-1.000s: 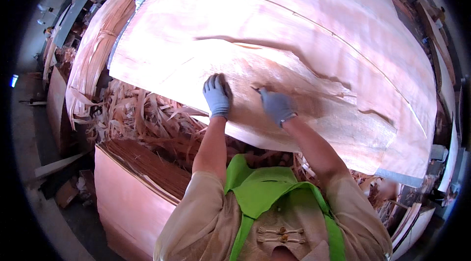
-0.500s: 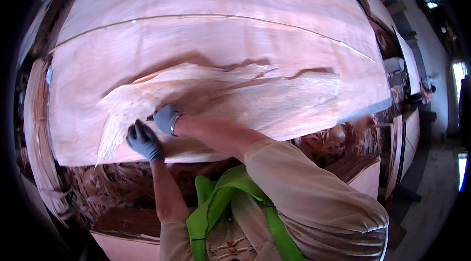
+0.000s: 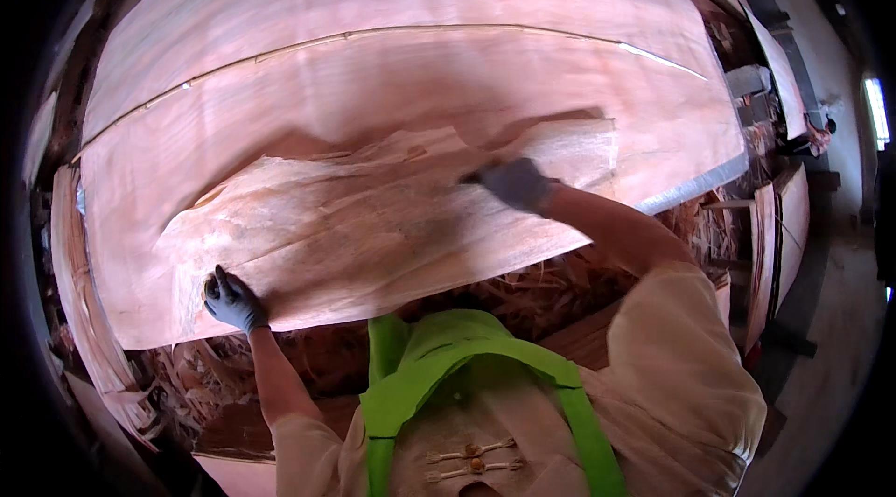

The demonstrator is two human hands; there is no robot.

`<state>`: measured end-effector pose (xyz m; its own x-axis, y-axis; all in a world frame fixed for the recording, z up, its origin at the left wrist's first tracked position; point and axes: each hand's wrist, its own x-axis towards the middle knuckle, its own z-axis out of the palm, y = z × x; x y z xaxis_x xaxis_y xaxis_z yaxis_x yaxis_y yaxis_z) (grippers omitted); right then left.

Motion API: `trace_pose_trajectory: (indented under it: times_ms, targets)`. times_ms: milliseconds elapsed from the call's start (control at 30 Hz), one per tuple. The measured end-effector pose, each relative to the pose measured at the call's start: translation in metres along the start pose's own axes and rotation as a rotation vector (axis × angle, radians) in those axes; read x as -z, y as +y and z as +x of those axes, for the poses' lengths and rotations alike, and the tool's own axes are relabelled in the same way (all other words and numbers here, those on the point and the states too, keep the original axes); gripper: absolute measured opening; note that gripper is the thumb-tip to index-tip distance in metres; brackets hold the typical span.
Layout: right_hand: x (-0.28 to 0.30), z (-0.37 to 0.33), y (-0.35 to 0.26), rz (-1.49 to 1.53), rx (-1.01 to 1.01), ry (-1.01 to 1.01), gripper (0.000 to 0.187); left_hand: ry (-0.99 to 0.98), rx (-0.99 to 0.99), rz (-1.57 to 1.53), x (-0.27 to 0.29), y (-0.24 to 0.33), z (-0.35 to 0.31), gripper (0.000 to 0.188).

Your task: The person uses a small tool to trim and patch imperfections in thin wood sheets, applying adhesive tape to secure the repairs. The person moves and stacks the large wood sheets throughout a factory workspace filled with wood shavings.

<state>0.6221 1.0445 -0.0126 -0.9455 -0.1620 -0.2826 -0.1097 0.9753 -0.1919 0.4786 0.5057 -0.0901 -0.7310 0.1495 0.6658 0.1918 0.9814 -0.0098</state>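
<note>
A large pinkish wood veneer sheet [image 3: 392,77] spreads before me. Over its near part lies a smaller, ragged-edged piece of veneer [image 3: 373,198], paler and wrinkled. My left hand [image 3: 235,301], in a grey glove, is at this piece's near left corner, its fingers curled round a small roundish thing too hidden to name. Out to the right, above the same piece, my gloved right hand [image 3: 518,186] is closed and blurred by motion. Something small and dark juts from its fingertips toward the left; its kind cannot be made out.
A long thin bamboo stick [image 3: 411,28] lies across the large sheet beyond the torn piece. Veneer scraps [image 3: 523,287] are heaped below the near edge. Stacked veneer edges [image 3: 79,264] stand at the left. At far right, another person [image 3: 818,138] is partly visible.
My right hand has swept right across the small veneer piece, away from my left hand. My left hand has shifted slightly left and nearer. The small piece lies flatter at its left end.
</note>
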Motion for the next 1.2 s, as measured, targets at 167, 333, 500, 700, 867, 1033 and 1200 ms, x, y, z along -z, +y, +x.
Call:
trace_pose_trajectory:
  times_ms: [167, 333, 500, 700, 867, 1033, 1200]
  targets:
    - [-0.017, -0.109, 0.122, -0.204, -0.22, -0.117, 0.045, 0.019, 0.139, -0.065, -0.001, 0.009, 0.005, 0.016]
    - [-0.037, -0.19, 0.17, -0.585, -0.256, -0.196, 0.066, -0.073, 0.13, -0.022, -0.005, 0.001, 0.013, 0.018]
    - [-0.073, -0.126, 0.07, -0.18, -0.497, 0.205, 0.034, 0.051, 0.132, -0.139, 0.0, -0.007, 0.001, 0.018]
    - [-0.044, 0.066, -0.261, 0.333, -0.138, -0.001, 0.034, -0.159, 0.142, -0.167, 0.008, -0.014, -0.011, 0.043]
    - [-0.043, 0.172, -0.39, 0.244, 0.021, -0.074, 0.035, -0.125, 0.24, -0.306, 0.005, -0.017, -0.017, 0.054]
    - [-0.062, 0.238, -0.432, 0.095, 0.073, 0.086, 0.033, -0.293, 0.276, -0.201, 0.003, -0.017, -0.016, 0.062]
    - [-0.073, 0.247, -0.433, -0.042, 0.126, 0.11, 0.033, -0.409, 0.267, -0.029, -0.006, -0.022, -0.02, 0.06]
